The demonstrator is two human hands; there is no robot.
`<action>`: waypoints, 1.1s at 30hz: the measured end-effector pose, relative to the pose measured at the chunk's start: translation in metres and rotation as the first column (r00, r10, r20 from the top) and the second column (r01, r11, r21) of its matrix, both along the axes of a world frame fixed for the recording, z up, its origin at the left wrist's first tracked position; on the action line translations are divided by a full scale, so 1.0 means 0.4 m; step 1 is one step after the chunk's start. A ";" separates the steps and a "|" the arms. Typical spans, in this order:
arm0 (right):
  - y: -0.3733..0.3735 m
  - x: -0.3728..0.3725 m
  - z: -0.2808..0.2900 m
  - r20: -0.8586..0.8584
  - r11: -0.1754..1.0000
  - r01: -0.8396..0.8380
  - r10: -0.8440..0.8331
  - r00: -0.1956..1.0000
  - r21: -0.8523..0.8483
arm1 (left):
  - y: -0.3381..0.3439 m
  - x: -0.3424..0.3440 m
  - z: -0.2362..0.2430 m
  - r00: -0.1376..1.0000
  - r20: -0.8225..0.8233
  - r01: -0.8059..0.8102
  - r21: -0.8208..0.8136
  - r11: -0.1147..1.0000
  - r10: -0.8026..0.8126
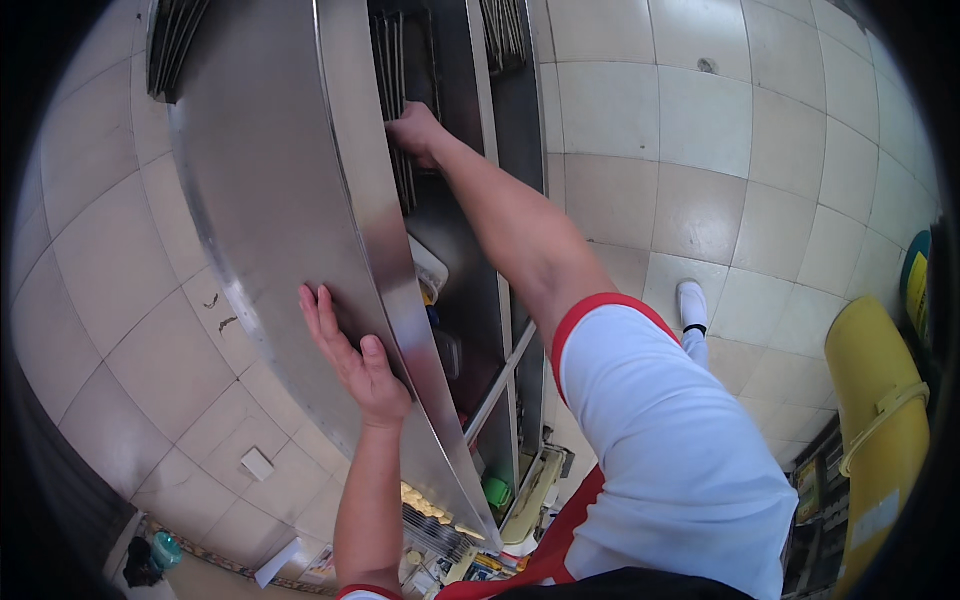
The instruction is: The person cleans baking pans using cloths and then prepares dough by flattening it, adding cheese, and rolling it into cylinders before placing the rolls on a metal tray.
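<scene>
A long stainless steel table (255,150) stands before me, with open shelving along its right side. My left hand (365,375) lies on the bare tabletop near its edge, fingers stretched out, holding nothing. Bent down past the edge, my right arm reaches into the shelving. There my right hand (418,135) closes round the thin bars of a wire rack (404,185) standing on edge; its fingertips are partly hidden. On the same shelf, nearer to me, sits a white plastic container (430,268), and beside it a clear container (448,353).
More wire racks (505,35) stand at the far end of the shelving. A green item (496,491) sits low at its near end. To the right are a tall yellow bin (875,430) and a white shoe (691,304) on the tiled floor (705,120). Pale food pieces (425,503) lie nearby.
</scene>
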State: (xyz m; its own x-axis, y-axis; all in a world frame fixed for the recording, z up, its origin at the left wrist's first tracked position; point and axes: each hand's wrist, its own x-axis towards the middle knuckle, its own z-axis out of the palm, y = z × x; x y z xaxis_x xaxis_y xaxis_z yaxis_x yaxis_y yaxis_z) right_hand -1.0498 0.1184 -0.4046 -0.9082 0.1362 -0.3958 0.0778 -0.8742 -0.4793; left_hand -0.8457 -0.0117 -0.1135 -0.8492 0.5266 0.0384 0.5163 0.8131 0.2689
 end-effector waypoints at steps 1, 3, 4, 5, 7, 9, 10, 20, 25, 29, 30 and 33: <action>0.006 0.031 0.019 -0.029 0.999 0.041 -0.041 0.999 -0.014 | -0.001 0.002 0.002 1.000 -0.005 -0.002 -0.009 1.000 0.002; 0.032 0.125 0.038 -0.018 0.999 0.018 -0.019 1.000 -0.051 | -0.008 0.020 0.022 1.000 -0.014 -0.021 -0.028 0.999 0.020; 0.061 0.193 0.056 -0.036 0.993 -0.003 -0.001 0.999 -0.119 | -0.018 0.031 0.030 0.999 -0.021 -0.027 -0.027 0.999 0.026; 0.097 0.269 0.083 -0.024 0.995 0.024 -0.027 0.999 -0.095 | -0.025 0.035 0.029 0.999 -0.030 -0.028 -0.020 0.999 0.027; 0.179 0.410 0.001 -0.041 0.997 0.046 -0.048 0.998 -0.065 | -0.004 0.023 0.011 1.000 -0.023 0.015 0.010 1.000 -0.014; 0.265 0.608 0.064 -0.026 0.993 0.094 -0.096 0.995 -0.072 | -0.004 0.024 0.014 0.999 -0.034 0.021 0.023 0.999 -0.021; 0.302 0.700 0.058 0.004 0.992 0.117 -0.117 0.993 -0.042 | 0.004 0.022 0.010 0.999 -0.038 0.028 0.044 0.999 -0.026; 0.455 1.663 0.527 0.290 0.909 0.361 -0.409 0.865 0.208 | -0.007 0.041 0.033 0.969 -0.239 -0.057 0.013 0.998 0.058; 0.351 1.957 0.779 0.282 0.846 0.400 -0.504 0.816 0.352 | -0.083 0.248 -0.017 0.906 -0.356 -0.115 0.313 0.943 0.228; 0.258 2.107 0.915 0.163 0.850 0.404 -0.476 0.864 0.339 | -0.016 0.893 -0.010 0.672 0.723 -0.736 0.628 0.253 0.161; 0.224 2.135 0.954 0.126 0.859 0.384 -0.446 0.886 0.338 | -0.040 1.042 -0.003 0.247 0.948 -0.950 0.277 0.140 -0.201; 0.098 2.199 1.071 -0.026 0.871 0.325 -0.340 0.940 0.368 | -0.082 1.285 0.228 0.123 0.667 -0.981 0.193 0.011 -0.735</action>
State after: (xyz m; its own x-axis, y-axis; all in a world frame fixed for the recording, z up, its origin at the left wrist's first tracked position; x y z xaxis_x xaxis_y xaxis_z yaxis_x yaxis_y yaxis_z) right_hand -0.1703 0.1576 0.0239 -0.7688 0.5676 -0.2945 -0.1619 -0.6184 -0.7690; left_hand -0.3318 -0.0444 -0.0223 -0.6266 0.6041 -0.4923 -0.7745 -0.5525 0.3079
